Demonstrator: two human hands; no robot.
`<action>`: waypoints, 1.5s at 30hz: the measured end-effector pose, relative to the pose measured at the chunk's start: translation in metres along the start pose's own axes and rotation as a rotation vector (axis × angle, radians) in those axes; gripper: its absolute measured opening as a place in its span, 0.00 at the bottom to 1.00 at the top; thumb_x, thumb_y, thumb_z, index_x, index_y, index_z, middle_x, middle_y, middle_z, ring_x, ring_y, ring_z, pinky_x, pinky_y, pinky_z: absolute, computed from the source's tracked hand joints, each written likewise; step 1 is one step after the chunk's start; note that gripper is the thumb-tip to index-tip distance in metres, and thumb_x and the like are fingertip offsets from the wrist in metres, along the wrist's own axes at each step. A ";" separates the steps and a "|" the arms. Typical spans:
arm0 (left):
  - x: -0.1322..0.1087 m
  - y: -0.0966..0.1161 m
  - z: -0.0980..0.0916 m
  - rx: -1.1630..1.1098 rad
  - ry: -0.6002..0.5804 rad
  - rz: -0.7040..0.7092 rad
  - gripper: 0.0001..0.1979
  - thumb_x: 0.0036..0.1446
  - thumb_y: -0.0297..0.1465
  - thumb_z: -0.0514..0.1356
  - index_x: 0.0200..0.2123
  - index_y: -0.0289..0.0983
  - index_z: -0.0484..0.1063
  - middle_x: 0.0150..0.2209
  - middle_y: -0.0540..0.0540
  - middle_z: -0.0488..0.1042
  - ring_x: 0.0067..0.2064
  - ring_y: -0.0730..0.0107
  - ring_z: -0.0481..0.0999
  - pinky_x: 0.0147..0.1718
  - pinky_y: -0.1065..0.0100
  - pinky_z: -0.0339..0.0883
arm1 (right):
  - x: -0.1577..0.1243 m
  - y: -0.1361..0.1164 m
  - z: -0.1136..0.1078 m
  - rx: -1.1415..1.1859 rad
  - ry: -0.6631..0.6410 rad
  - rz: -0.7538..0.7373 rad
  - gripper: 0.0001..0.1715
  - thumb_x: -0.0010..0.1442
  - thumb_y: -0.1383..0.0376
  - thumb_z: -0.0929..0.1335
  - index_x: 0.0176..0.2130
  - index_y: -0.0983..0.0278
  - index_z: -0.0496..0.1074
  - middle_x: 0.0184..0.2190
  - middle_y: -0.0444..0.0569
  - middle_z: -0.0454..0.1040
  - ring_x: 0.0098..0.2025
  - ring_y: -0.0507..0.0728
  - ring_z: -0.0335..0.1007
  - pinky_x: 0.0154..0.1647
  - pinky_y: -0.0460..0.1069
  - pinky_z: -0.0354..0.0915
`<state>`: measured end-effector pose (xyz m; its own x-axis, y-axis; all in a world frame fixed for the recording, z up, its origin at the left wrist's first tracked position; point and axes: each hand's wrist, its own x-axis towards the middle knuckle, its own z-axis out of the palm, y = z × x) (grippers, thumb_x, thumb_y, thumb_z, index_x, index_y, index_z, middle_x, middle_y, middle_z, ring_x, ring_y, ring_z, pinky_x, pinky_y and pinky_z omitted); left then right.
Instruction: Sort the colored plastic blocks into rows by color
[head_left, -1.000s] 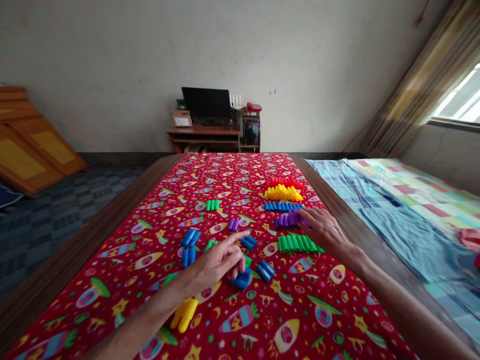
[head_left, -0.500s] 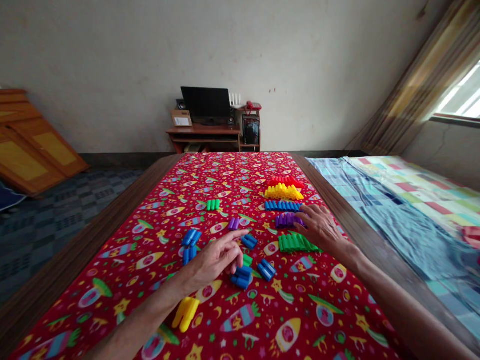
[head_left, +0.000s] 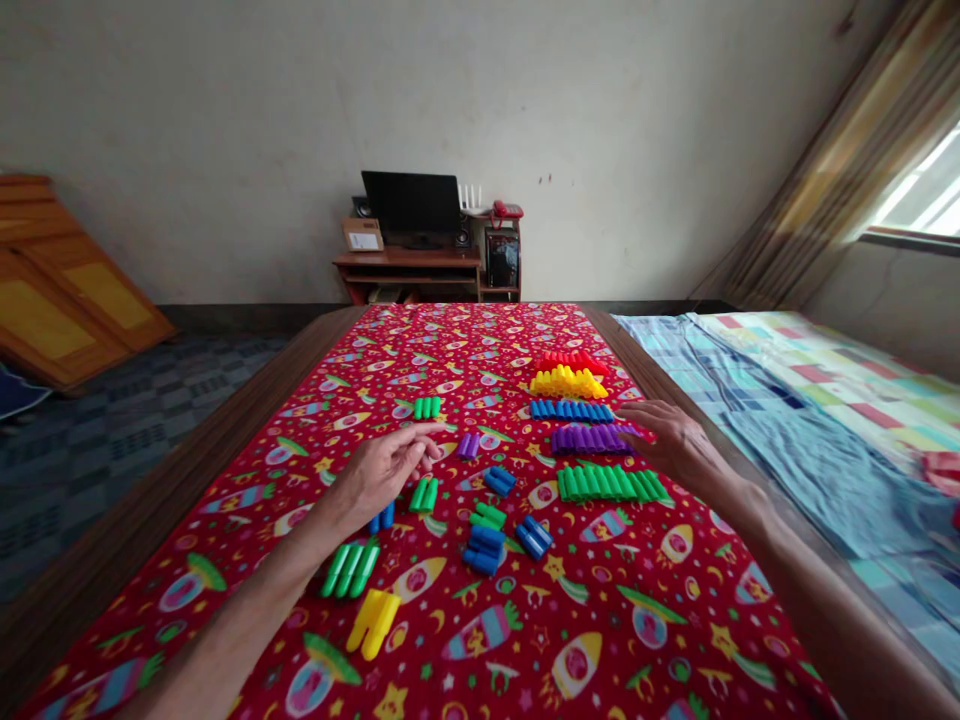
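On the red rocket-print cloth, coloured plastic pieces lie sorted in rows: red, yellow, blue, purple and green. My right hand lies flat with fingers stretched, touching the right ends of the purple and green rows. My left hand hovers with fingers gathered over a blue pair; what is under the fingers is hidden. Loose pieces lie around it: green, purple, blue, blue, green and yellow.
The table's wooden edge shows at both sides of the cloth. A bed with a checked blanket adjoins on the right. A desk with a monitor stands at the far wall, wooden panels lean at left.
My left hand has moved left and away from the central blue pieces to the blue pair at the left. My right hand slid right, off the purple row to its end.
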<state>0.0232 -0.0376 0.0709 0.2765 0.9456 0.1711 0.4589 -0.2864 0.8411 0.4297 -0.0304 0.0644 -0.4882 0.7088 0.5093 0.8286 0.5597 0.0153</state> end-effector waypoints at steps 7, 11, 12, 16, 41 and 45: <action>0.000 -0.005 0.004 -0.004 -0.033 -0.008 0.21 0.59 0.44 0.54 0.47 0.36 0.75 0.34 0.45 0.78 0.31 0.67 0.77 0.28 0.70 0.71 | -0.011 0.017 -0.004 0.047 0.085 0.027 0.16 0.66 0.61 0.64 0.50 0.61 0.75 0.47 0.55 0.79 0.47 0.61 0.76 0.47 0.57 0.72; 0.000 -0.003 0.001 -0.009 -0.019 -0.017 0.21 0.59 0.44 0.55 0.48 0.36 0.74 0.35 0.45 0.78 0.32 0.67 0.77 0.29 0.70 0.72 | -0.005 0.013 0.004 0.041 0.008 -0.075 0.17 0.64 0.61 0.68 0.52 0.62 0.74 0.50 0.57 0.76 0.52 0.63 0.74 0.49 0.59 0.72; 0.000 -0.003 0.001 -0.007 -0.017 -0.023 0.21 0.59 0.44 0.54 0.48 0.36 0.74 0.35 0.44 0.78 0.32 0.67 0.77 0.29 0.70 0.72 | -0.002 0.012 0.007 0.040 -0.025 -0.108 0.18 0.63 0.62 0.69 0.53 0.62 0.74 0.52 0.58 0.76 0.53 0.64 0.73 0.50 0.60 0.72; 0.000 -0.004 0.002 -0.011 -0.021 -0.014 0.21 0.59 0.43 0.55 0.47 0.37 0.75 0.35 0.44 0.78 0.31 0.67 0.77 0.27 0.70 0.72 | 0.009 0.009 0.022 0.052 -0.112 -0.140 0.21 0.59 0.64 0.71 0.53 0.60 0.73 0.53 0.58 0.75 0.54 0.65 0.73 0.51 0.62 0.72; 0.014 -0.087 -0.007 0.170 0.235 -0.081 0.26 0.55 0.47 0.52 0.45 0.34 0.75 0.39 0.40 0.80 0.41 0.59 0.80 0.43 0.62 0.72 | 0.124 -0.154 0.082 -0.043 -0.438 -0.229 0.09 0.65 0.66 0.64 0.42 0.66 0.73 0.37 0.55 0.76 0.41 0.60 0.69 0.44 0.55 0.65; 0.013 -0.091 -0.007 0.163 0.218 -0.047 0.21 0.57 0.44 0.53 0.42 0.37 0.76 0.39 0.41 0.80 0.42 0.59 0.80 0.45 0.61 0.72 | 0.128 -0.147 0.086 0.029 -0.426 -0.283 0.07 0.64 0.70 0.65 0.42 0.65 0.73 0.36 0.53 0.76 0.40 0.58 0.70 0.43 0.52 0.65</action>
<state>-0.0208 0.0019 0.0007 0.0719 0.9642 0.2551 0.6018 -0.2459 0.7599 0.2219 0.0154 0.0531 -0.7659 0.6363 0.0924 0.6426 0.7626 0.0750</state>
